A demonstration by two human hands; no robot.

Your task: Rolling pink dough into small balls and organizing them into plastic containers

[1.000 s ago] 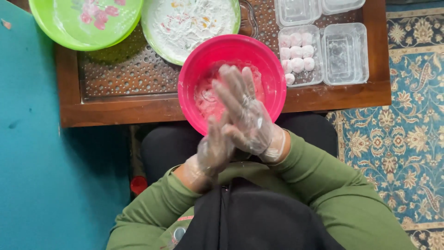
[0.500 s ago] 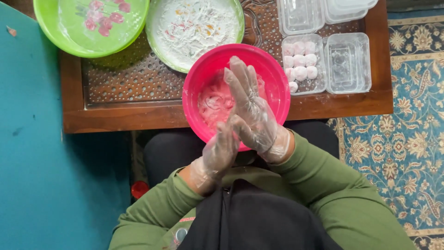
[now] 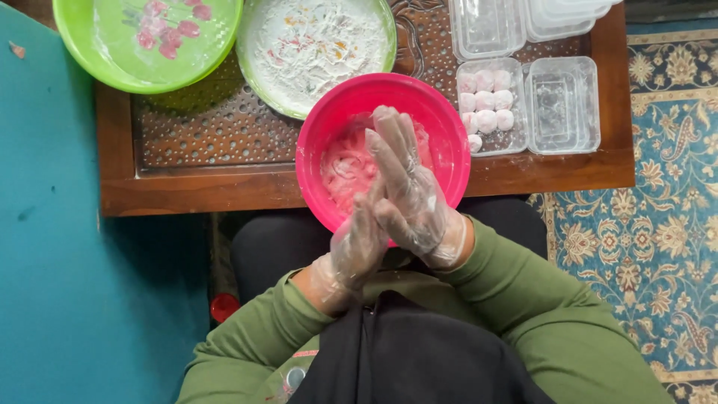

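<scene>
Both my hands wear thin clear gloves and are pressed palm to palm over the near side of a pink bowl [image 3: 443, 123]. My right hand [image 3: 407, 191] lies on top with its fingers stretched toward the bowl's middle. My left hand [image 3: 357, 243] sits under it, closer to my body. Anything between the palms is hidden. Smeared pink dough [image 3: 342, 168] and flour coat the bowl's inside. The bowl rests on the front edge of a carved wooden table [image 3: 209, 187] and overhangs my lap.
A green plate of white flour [image 3: 314, 45] and a green flowered bowl [image 3: 146, 37] stand behind the pink bowl. To the right are a clear box with several pale pink balls [image 3: 486, 105] and empty clear boxes [image 3: 562, 105]. A patterned carpet [image 3: 658, 224] lies on the right.
My right hand has slid back and forth over the left palm, its fingertips now a little nearer to me than half a second ago. The view shifted slightly.
</scene>
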